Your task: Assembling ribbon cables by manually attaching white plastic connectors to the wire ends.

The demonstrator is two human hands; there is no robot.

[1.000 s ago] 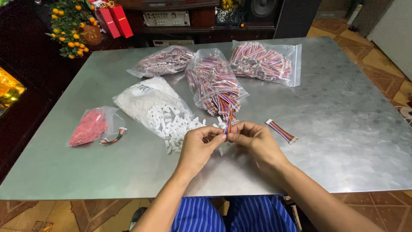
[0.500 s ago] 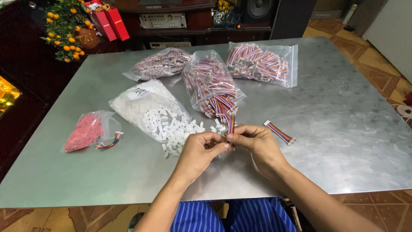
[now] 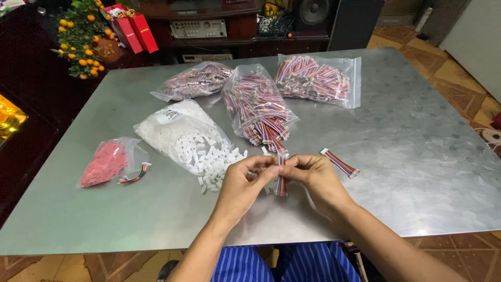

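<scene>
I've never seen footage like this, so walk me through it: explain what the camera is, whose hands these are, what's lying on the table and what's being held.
The one picture comes from a camera worn on a person's head, looking down at their own bare hands over a grey metal table. No machine is involved. The left hand and right hand together pinch a short multicoloured ribbon cable between the fingertips. A second short ribbon cable lies just right of the hands. Farther back lie three clear plastic bags of striped cables. To the left sit an open bag spilling small white plastic connectors and a small bag of red pieces.
</scene>
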